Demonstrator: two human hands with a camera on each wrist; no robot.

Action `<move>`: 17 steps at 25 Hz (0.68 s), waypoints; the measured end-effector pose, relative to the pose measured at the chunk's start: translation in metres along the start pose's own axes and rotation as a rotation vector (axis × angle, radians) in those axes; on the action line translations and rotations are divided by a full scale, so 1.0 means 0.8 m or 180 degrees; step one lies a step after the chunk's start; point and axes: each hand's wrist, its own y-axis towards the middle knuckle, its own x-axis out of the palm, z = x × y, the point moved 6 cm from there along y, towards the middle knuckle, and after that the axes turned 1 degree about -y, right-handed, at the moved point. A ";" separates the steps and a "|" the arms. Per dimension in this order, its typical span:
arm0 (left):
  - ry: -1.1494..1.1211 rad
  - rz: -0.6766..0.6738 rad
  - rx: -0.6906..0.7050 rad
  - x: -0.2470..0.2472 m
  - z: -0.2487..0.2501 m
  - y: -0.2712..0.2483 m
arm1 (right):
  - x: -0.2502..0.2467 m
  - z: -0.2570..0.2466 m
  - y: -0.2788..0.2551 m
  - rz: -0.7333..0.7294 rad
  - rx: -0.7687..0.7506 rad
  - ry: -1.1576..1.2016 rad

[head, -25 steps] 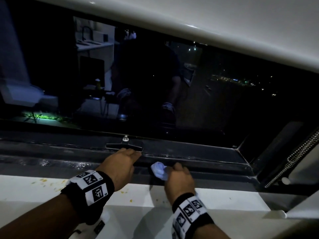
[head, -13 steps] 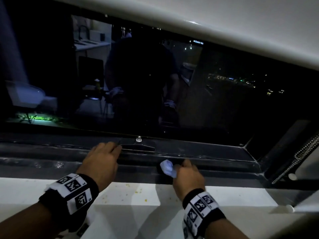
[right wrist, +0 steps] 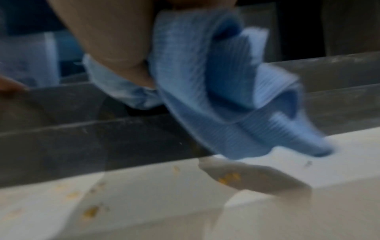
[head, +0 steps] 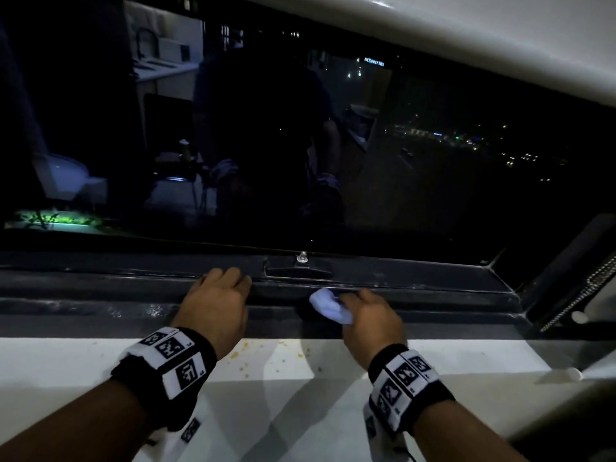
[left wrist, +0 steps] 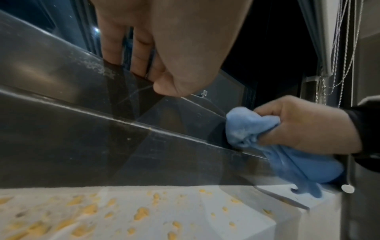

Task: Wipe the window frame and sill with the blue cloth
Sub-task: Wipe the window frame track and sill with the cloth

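My right hand (head: pixel 368 320) grips a bunched blue cloth (head: pixel 328 306) and holds it against the dark window frame (head: pixel 416 296), in the groove below the glass. In the left wrist view the blue cloth (left wrist: pixel 252 129) sits in the fist of the right hand (left wrist: pixel 306 125), with a tail hanging to the white sill (left wrist: pixel 185 211). The right wrist view is blurred; the blue cloth (right wrist: pixel 226 91) trails onto the white sill (right wrist: pixel 267 203). My left hand (head: pixel 216 300) rests on the frame rail with straight fingers (left wrist: pixel 115 40), holding nothing.
Yellow crumbs (head: pixel 245 356) speckle the white sill (head: pixel 300 395). A window latch (head: pixel 301 265) sits on the frame just right of my left hand. A bead chain (head: pixel 590 288) of a blind hangs at the right corner. The dark glass (head: pixel 300 145) reflects the room.
Both hands have shifted along the frame: the left hand moved left, away from the latch, and the right hand with the cloth slid a little to the right.
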 end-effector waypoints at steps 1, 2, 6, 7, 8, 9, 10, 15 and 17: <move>-0.0026 -0.0026 -0.0013 0.000 0.001 0.000 | 0.002 0.005 -0.004 0.0033 0.0154 -0.0228; -0.0033 0.0002 -0.0014 -0.001 0.002 0.000 | 0.006 0.001 -0.005 0.0016 0.0245 -0.0340; -0.0015 -0.0018 -0.0073 0.000 0.000 -0.001 | 0.028 -0.045 -0.002 -0.0138 0.0195 -0.0323; -0.0029 -0.0033 -0.0079 0.003 -0.001 -0.001 | 0.031 -0.053 -0.004 -0.0156 0.0020 -0.0309; -0.0028 -0.0039 -0.0047 0.004 -0.001 -0.002 | 0.033 -0.058 -0.006 -0.0209 -0.0205 -0.0261; -0.0056 -0.0046 -0.0016 0.003 0.000 -0.003 | 0.031 -0.058 -0.010 -0.0305 -0.0438 -0.0184; -0.0092 -0.0078 -0.0022 0.002 0.000 -0.005 | 0.026 -0.053 -0.012 -0.0360 -0.0627 -0.0029; -0.0136 -0.0224 -0.0091 0.002 -0.004 -0.002 | 0.000 0.025 -0.007 -0.0018 0.0273 -0.0006; -0.0081 -0.0269 -0.0101 0.006 -0.004 -0.003 | 0.014 0.018 -0.009 -0.0099 0.0407 -0.0218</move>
